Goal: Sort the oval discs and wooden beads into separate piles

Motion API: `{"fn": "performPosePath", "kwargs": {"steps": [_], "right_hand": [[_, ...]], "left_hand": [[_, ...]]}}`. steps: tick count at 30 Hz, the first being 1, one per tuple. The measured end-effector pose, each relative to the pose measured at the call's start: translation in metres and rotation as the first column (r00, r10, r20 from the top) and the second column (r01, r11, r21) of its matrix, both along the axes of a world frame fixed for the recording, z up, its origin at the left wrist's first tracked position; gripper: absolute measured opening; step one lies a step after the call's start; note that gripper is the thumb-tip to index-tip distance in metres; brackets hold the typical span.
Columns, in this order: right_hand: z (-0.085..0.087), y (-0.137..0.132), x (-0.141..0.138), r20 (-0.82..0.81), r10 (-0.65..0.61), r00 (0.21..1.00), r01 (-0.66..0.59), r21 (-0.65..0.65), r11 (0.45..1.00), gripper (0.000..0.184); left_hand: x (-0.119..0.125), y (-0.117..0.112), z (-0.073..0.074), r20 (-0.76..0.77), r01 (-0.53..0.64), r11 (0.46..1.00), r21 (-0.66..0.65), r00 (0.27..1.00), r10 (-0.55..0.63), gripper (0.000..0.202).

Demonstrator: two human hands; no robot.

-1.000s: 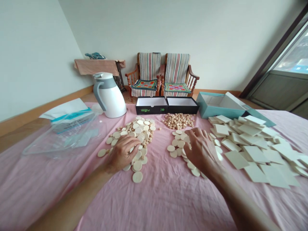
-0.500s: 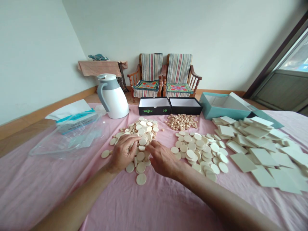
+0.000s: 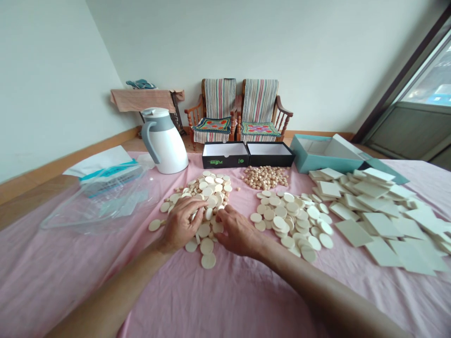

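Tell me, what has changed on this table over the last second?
The right hand has moved leftward from the separate disc pile to the mixed pile of discs and beads, beside the left hand. Whether it took or dropped anything is hard to tell. The left hand stays at the mixed pile; the jug, black boxes and square tiles stay put.

"What's lost around the left hand?"
"The back of it covers its palm, so I can't tell whether it grips any discs."
"And the right hand?"
"Its palm side is hidden too."
"Beyond it?"
"The green lettering on the black box ahead is too small to read; far to the hand's right, a glazed panel is cut off by the edge."
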State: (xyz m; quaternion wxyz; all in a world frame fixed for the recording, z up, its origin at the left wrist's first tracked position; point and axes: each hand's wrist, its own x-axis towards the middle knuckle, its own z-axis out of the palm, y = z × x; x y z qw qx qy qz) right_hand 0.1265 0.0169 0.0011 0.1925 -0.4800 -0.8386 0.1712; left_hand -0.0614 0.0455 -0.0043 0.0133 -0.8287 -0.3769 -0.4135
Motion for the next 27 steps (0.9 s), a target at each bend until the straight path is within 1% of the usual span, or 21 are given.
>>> {"fn": "performPosePath", "kwargs": {"steps": [3, 6, 8, 10, 12, 13, 14, 16, 18, 20, 21, 23, 27], "right_hand": [[0.003, -0.005, 0.010, 0.021, -0.045, 0.999, 0.044, 0.036, 0.998, 0.022], [0.014, -0.011, 0.038, 0.071, -0.144, 0.987, 0.136, 0.108, 0.985, 0.018], [0.023, -0.015, 0.065, 0.108, -0.247, 0.963, 0.225, 0.183, 0.957, 0.015], [0.031, -0.019, 0.090, 0.153, -0.352, 0.923, 0.309, 0.248, 0.918, 0.016], [0.035, -0.022, 0.105, 0.193, -0.435, 0.880, 0.369, 0.301, 0.880, 0.019], [0.036, -0.022, 0.107, 0.194, -0.448, 0.873, 0.377, 0.317, 0.870, 0.020], [0.035, -0.023, 0.105, 0.175, -0.437, 0.882, 0.367, 0.325, 0.872, 0.021], [0.032, -0.021, 0.091, 0.100, -0.328, 0.940, 0.287, 0.295, 0.912, 0.021], [0.026, -0.015, 0.067, 0.032, -0.174, 0.984, 0.162, 0.231, 0.959, 0.022], [0.020, -0.006, 0.042, 0.022, -0.080, 0.997, 0.074, 0.189, 0.979, 0.022], [0.017, -0.001, 0.030, 0.038, -0.066, 0.997, 0.058, 0.182, 0.982, 0.023], [0.010, 0.008, 0.013, 0.084, -0.078, 0.993, 0.061, 0.189, 0.980, 0.021], [-0.005, 0.020, -0.003, 0.126, -0.147, 0.981, 0.118, 0.214, 0.970, 0.012]], "left_hand": [[0.001, 0.000, 0.002, -0.004, 0.007, 1.000, 0.012, 1.000, -0.007, 0.020], [0.000, -0.001, 0.002, 0.003, 0.010, 1.000, 0.009, 1.000, -0.010, 0.020], [0.000, -0.001, 0.001, 0.011, 0.009, 1.000, 0.003, 1.000, -0.009, 0.019], [0.001, 0.000, 0.000, 0.024, 0.006, 1.000, -0.001, 1.000, -0.006, 0.019], [0.002, 0.000, 0.000, 0.041, -0.002, 1.000, -0.005, 0.999, 0.003, 0.020], [0.002, 0.000, 0.000, 0.050, -0.009, 1.000, -0.007, 0.999, 0.010, 0.020], [0.002, 0.000, 0.000, 0.061, -0.017, 1.000, -0.008, 0.998, 0.018, 0.020], [0.001, 0.000, 0.000, 0.084, -0.034, 0.999, -0.006, 0.996, 0.035, 0.020], [0.000, 0.000, 0.000, 0.105, -0.046, 0.999, -0.002, 0.993, 0.046, 0.021], [-0.002, 0.001, 0.000, 0.116, -0.053, 0.999, -0.002, 0.992, 0.053, 0.021], [-0.003, 0.001, 0.000, 0.119, -0.056, 0.998, -0.004, 0.991, 0.056, 0.022], [-0.004, 0.002, -0.001, 0.119, -0.067, 0.998, -0.003, 0.991, 0.066, 0.022], [-0.007, 0.005, -0.003, 0.107, -0.084, 0.996, 0.010, 0.991, 0.082, 0.021]]}}
